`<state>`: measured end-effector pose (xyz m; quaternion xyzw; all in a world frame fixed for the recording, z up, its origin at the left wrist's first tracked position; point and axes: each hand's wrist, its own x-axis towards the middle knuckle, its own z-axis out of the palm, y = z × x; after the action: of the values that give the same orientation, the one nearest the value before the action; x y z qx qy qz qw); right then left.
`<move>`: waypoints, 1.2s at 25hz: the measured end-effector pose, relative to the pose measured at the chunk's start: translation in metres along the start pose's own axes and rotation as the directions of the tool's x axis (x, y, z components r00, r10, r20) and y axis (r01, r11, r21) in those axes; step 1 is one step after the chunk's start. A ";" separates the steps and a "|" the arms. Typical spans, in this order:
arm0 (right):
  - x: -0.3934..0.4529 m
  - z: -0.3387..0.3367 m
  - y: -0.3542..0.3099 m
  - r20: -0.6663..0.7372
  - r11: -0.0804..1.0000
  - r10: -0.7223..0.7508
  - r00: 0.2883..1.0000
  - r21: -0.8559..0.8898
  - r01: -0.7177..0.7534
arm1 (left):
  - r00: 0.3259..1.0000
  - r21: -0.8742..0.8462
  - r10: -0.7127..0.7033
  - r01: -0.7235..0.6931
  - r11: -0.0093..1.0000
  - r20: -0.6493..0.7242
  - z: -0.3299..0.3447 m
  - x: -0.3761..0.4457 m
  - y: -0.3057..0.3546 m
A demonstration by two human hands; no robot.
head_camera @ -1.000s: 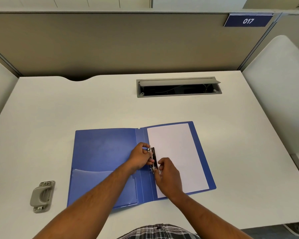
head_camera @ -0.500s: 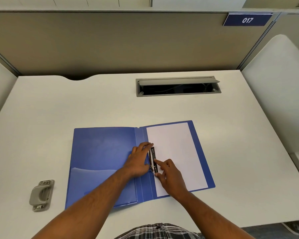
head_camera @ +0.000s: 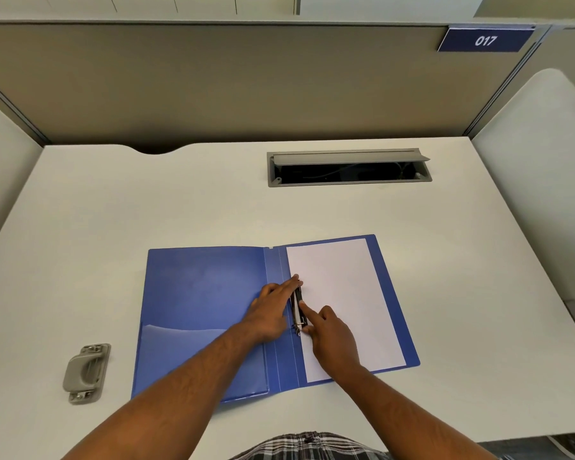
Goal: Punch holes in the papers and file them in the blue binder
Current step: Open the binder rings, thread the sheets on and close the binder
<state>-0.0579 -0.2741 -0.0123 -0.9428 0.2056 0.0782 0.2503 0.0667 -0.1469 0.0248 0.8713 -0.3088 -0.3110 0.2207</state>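
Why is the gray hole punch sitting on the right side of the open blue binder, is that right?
Not quite. The head view shows the gray hole punch on the table to the left of the open blue binder, not the right. It sits apart from the binder, untouched by either hand.

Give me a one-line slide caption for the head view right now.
Both hands, left hand and right hand, press the metal clip over white paper in the open blue binder; grey hole punch aside.

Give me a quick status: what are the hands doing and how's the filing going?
Left hand flat beside the clip, right hand pressing it. Paper lying in the open blue binder. Hole punch idle at left, nothing in the way.
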 end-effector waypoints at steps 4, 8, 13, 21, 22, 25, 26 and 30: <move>-0.003 0.006 -0.001 -0.019 0.999 0.030 0.999 -0.018 -0.031 | 1.000 0.009 -0.006 0.006 1.000 0.009 0.004 0.003 -0.002; 0.000 -0.001 -0.001 -0.006 0.997 0.024 1.000 0.076 -0.024 | 1.000 -0.008 -0.016 0.016 1.000 0.006 0.003 0.003 -0.003; -0.004 -0.004 0.004 -0.004 0.961 0.065 0.998 0.270 -0.062 | 0.993 -0.155 -0.017 -0.002 0.988 -0.120 0.009 -0.006 -0.016; -0.010 -0.014 0.019 -0.135 0.875 0.202 0.970 0.470 -0.117 | 0.793 -0.044 -0.143 0.146 0.988 -0.592 -0.026 -0.047 -0.083; -0.010 -0.020 0.023 -0.190 0.869 0.235 0.953 0.480 -0.119 | 0.765 -0.017 -0.161 0.193 0.981 -0.624 -0.031 -0.053 -0.094; -0.013 -0.037 0.042 -0.355 0.892 0.332 0.874 0.418 -0.169 | 0.673 -0.037 -0.259 0.326 0.945 -0.693 -0.044 -0.074 -0.123; -0.014 -0.043 0.051 -0.384 0.903 0.373 0.845 0.359 -0.235 | 0.636 -0.100 -0.314 0.349 0.932 -0.705 -0.048 -0.082 -0.131; -0.013 -0.053 0.082 -0.292 0.823 0.565 0.772 0.130 -0.553 | 0.531 -0.432 -0.549 0.338 0.836 -0.646 -0.060 -0.106 -0.148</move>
<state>-0.1020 -0.3608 0.0003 -0.8342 0.5153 -0.0076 0.1964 0.1021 0.0416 0.0248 0.9327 0.0865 -0.0068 0.3500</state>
